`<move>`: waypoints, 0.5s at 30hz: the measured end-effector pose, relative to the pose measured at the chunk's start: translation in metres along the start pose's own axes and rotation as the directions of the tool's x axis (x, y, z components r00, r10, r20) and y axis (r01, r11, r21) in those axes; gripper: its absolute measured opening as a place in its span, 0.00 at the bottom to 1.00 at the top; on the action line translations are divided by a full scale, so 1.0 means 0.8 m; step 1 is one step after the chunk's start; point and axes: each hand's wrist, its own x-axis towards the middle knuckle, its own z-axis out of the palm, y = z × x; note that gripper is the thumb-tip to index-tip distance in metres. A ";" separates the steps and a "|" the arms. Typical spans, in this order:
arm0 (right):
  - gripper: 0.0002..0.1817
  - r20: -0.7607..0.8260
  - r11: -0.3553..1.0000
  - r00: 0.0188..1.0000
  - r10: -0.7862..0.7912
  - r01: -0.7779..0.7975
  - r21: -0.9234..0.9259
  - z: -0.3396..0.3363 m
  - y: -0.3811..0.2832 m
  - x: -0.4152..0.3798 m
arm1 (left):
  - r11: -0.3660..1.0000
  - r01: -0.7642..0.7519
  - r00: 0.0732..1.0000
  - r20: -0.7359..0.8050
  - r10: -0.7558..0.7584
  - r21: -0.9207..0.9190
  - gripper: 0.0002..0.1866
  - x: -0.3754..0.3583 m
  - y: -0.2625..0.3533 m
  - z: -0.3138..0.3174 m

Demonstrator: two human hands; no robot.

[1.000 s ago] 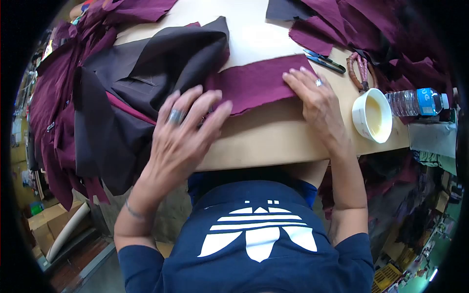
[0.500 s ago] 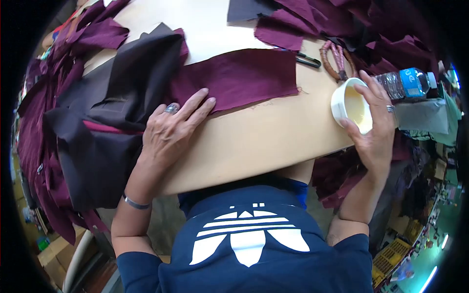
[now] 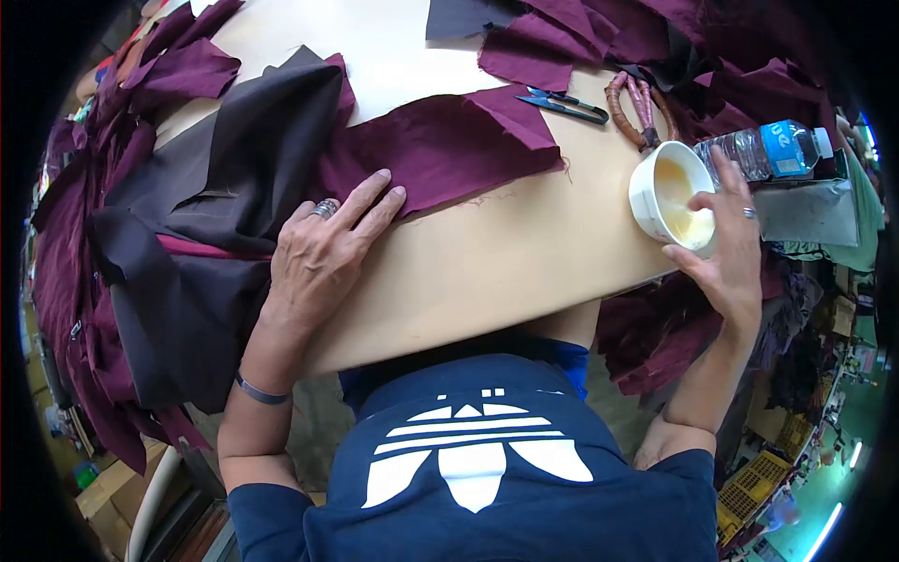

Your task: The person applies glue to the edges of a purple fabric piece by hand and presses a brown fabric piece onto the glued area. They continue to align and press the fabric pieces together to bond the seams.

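Observation:
My left hand lies flat with fingers stretched, its fingertips on the near edge of a maroon cloth strip. The strip has a frayed lower edge and its far right corner is folded over. Under and beside my left wrist is dark grey fabric with a maroon stripe. At the right, a white bowl holds a pale yellowish paste. My right hand is open beside it, with one fingertip dipped into the paste and the thumb by the bowl's lower side.
Thread snips and scissors with wrapped handles lie beyond the bowl. A clear water bottle rests on its side at the right. More maroon cloth is heaped at the back. The table's near edge runs before my body.
My right hand has let go of the bowl's rim and dipped a finger inside. The bowl sits slightly farther left. The strip's far corner has folded over, uncovering the snips. My left hand stays put.

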 end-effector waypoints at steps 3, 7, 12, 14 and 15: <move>0.24 -0.059 1.000 0.998 0.007 -0.007 -0.007 -0.013 -0.009 -0.011 | 1.000 0.007 1.000 0.004 -0.007 -0.018 0.25 0.000 0.001 -0.001; 0.23 0.034 0.983 0.999 0.036 -0.029 -0.182 -0.012 -0.021 -0.026 | 0.999 -0.033 0.998 -0.049 0.033 -0.009 0.21 0.002 -0.001 0.001; 0.25 0.030 0.980 0.998 0.047 -0.040 -0.193 0.001 -0.014 -0.017 | 0.999 -0.029 0.997 -0.071 0.027 -0.017 0.20 -0.002 -0.002 0.006; 0.27 0.014 0.991 1.000 0.009 -0.007 -0.130 0.012 -0.006 -0.007 | 1.000 -0.018 0.998 -0.066 0.016 -0.026 0.21 -0.002 -0.002 0.006; 0.28 0.025 0.992 1.000 0.016 -0.013 -0.129 0.016 -0.003 -0.004 | 1.000 -0.002 0.999 -0.041 0.001 -0.029 0.22 -0.002 -0.001 0.005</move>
